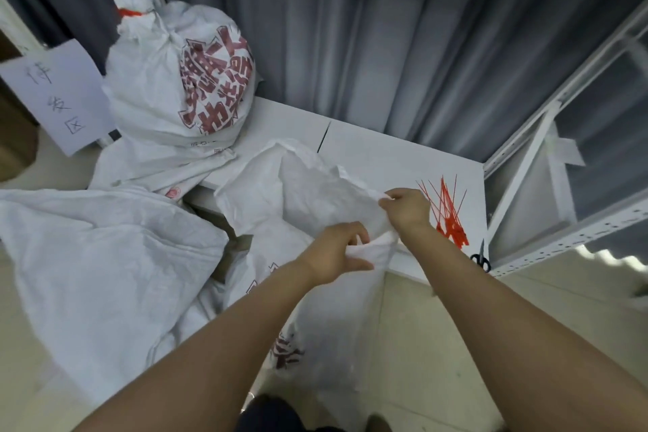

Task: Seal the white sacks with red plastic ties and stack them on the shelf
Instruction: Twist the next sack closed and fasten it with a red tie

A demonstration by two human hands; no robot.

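Note:
An unsealed white sack [280, 193] with red print stands in front of me, leaning on the low white shelf [371, 147]. My left hand [336, 252] grips its bunched mouth near the edge. My right hand [408, 209] pinches the far rim of the same mouth. A bundle of red plastic ties [447, 210] lies on the shelf just right of my right hand. At the back left a full sack [182, 81] stands on the shelf, its neck closed with a red tie [131, 12].
A limp white sack [101, 256] lies at the left on the floor. Black scissors [481, 258] rest at the shelf's front right corner. A white metal rack frame [561, 168] rises at the right. Grey curtains hang behind. A handwritten paper sign [61, 95] sits far left.

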